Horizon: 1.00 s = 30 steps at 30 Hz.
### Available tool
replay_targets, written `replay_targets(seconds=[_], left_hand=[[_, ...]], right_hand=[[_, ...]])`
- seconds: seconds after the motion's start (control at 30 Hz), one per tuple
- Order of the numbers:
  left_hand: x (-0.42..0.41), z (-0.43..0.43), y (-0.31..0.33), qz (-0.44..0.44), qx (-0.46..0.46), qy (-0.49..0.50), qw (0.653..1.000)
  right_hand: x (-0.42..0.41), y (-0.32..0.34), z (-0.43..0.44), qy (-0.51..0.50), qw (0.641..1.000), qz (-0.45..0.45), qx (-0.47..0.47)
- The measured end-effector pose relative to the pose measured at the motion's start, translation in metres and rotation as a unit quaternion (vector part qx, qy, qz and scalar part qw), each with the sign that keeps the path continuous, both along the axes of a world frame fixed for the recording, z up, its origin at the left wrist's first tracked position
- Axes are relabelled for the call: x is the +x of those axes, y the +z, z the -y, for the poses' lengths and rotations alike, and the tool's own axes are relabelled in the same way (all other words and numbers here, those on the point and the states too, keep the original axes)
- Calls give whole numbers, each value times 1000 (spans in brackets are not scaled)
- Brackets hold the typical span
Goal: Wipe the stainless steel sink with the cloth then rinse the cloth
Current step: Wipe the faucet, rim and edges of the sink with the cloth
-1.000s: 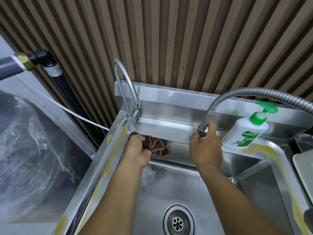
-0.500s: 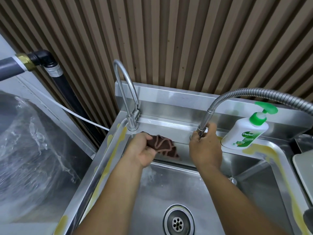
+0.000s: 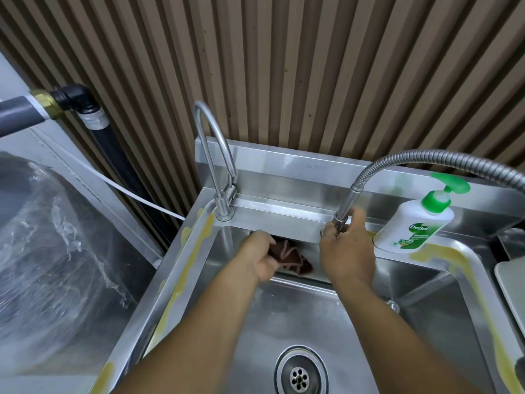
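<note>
Well left of the sink sits a large plastic-wrapped bulk, its clear film wrinkled and shiny. Between it and the sink a black pipe runs down the slatted wall, and a thin white tube slants down to the sink's back-left corner. The sink's left rim carries streaks of yellowish film. On the ledge at that back-left corner stands a slim gooseneck tap, its arch rising above the splashback. Inside the sink, just under the back ledge, the left hand has its fingers curled tight round a bunched dark brown cloth with paler edging. The cloth lies against the sink's back wall, and its loose folds spill out to the right of the fist. The drain lies in the sink's floor near the front, between the two forearms. At the middle of the sink's back ledge the right hand wraps its fingers round the lower end of a flexible metal hose tap, thumb raised beside the stem. The hose arches up and off to the right. Just right of that hand, on the sink's back ledge, stands a white soap bottle with a green pump head. More yellowish film follows the sink's right rim, and beyond that rim a pale tray is cut off by the frame
</note>
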State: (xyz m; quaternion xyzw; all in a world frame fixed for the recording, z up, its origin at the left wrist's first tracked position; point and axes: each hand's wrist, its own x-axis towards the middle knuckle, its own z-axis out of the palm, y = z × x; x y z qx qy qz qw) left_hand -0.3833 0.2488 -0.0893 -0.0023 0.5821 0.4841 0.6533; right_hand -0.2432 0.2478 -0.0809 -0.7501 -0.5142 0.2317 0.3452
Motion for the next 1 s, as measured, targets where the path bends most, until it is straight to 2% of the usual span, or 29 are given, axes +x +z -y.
replay_targets(seconds=[0.1,0.17,0.2,0.27,0.3,0.33,0.37,0.43,0.47,0.5,0.53,0.57,0.6,0.67,0.73,0.77,0.8,0.87,0.93,1.0], left_hand=[[-17,11,20,-27,70,60,995],[-19,23,35,-150,129,71,978],[-18,25,40,-264,148,60,951],[-9,19,40,-505,160,-41,848],[-3,12,33,-573,152,-122,796],[3,2,21,-616,140,-211,746],[11,-6,8,-658,137,-291,681],[28,-12,-13,-712,173,-388,558],[34,-10,-17,-710,214,-417,525],[37,-6,-18,-694,260,-440,508],[35,-1,-17,-670,296,-447,514],[31,3,-13,-653,321,-430,535],[21,7,-5,-634,318,-398,582],[7,16,17,-549,271,-299,732],[-11,23,34,-362,184,-173,897],[-21,28,40,-251,132,-120,951],[-34,35,44,-149,96,-85,980],[-61,49,51,-50,75,-47,995],[-87,58,61,-23,102,-2,995],[-104,63,72,-58,144,61,986]], right_hand=[[1,1,0,-5,1000,-3,1],[0,1,0,-7,1000,-3,0],[-1,0,1,-8,1000,-2,0],[-1,0,1,-8,1000,-2,1],[-2,0,2,-8,1000,-4,1],[-2,0,1,-9,1000,-5,3],[-3,0,1,-11,1000,-5,3],[-3,3,1,-12,1000,-5,1],[-3,4,0,-12,1000,-7,-2],[-4,5,1,-12,1000,-6,-6],[-3,6,1,-11,1000,-6,-8],[-3,7,2,-10,1000,-4,-11],[-5,8,2,-8,1000,-3,-11],[-4,7,3,-9,1000,6,-13],[-6,9,4,-8,1000,13,-17],[-6,12,4,-6,1000,16,-22],[-6,14,5,-2,999,16,-29],[-5,17,7,6,999,13,-38],[-8,20,10,1,999,-4,-42],[-14,20,17,-30,999,-28,-22]])
